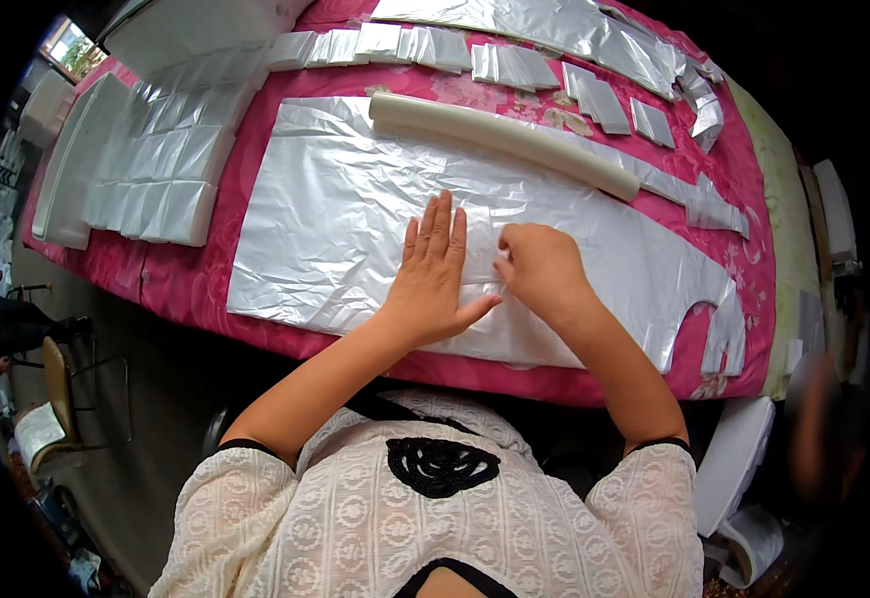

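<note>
A wide stack of thin silvery-white plastic bags (325, 209) lies spread over the table in front of me. On top of it, between my hands, is a small folded piece of clear plastic (480, 261). My left hand (433, 269) rests flat at its left side, fingers stretched out and thumb pointing right. At its right edge my right hand (539, 264) is closed, with fingers and thumb curled in a pinch on the plastic; the fingertips are partly hidden. A long cream-coloured roll or tube (505, 140) lies across the far part of the stack.
Folded plastic packets (435, 48) line the far side, and several more rows of packets (156, 179) fill the left end beside a white box (76, 164). More silvery sheeting (554, 30) lies at the back. The cloth is pink (215, 309). A chair (61, 389) stands on the floor at left.
</note>
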Action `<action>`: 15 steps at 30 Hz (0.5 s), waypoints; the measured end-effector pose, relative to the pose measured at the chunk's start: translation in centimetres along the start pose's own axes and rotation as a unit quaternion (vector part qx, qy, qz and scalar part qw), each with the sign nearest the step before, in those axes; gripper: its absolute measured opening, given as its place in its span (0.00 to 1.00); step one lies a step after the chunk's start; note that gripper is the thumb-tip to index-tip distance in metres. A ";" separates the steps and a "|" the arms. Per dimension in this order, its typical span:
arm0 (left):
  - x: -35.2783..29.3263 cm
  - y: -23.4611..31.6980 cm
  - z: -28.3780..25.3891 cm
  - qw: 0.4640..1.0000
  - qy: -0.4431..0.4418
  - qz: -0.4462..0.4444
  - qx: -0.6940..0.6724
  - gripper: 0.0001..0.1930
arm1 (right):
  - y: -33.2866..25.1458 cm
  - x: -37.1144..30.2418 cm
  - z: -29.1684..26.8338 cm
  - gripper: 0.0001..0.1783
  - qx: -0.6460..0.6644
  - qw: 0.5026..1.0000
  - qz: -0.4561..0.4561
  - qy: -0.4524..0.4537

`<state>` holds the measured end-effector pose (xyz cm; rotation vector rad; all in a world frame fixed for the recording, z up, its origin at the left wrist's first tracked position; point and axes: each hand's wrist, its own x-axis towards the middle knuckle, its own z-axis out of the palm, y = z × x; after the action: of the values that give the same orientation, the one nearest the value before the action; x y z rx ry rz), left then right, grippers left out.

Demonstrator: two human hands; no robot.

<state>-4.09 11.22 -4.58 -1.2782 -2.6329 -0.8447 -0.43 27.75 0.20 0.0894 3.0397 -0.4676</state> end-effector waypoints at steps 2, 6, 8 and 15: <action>-1.4 -0.2 -1.4 0.990 0.034 -0.021 -0.136 0.39 | -1.6 0.9 0.5 0.17 0.042 0.995 -0.073 0.062; -6.9 -0.5 -5.3 0.906 -0.098 -0.146 -0.385 0.14 | -1.7 3.0 4.7 0.28 0.040 0.966 -0.209 0.147; -10.5 -0.8 -5.9 0.815 -0.167 -0.250 -0.495 0.08 | -2.4 2.8 6.3 0.34 0.041 0.978 -0.180 0.101; -15.1 -0.4 -6.1 0.579 -0.135 -0.552 -0.585 0.13 | -9.3 -2.6 8.1 0.40 0.133 0.980 -0.150 0.012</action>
<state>4.46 -2.69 -4.31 0.8020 -2.7404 -3.0224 2.00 16.33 -4.57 -0.3586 3.0022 -0.8987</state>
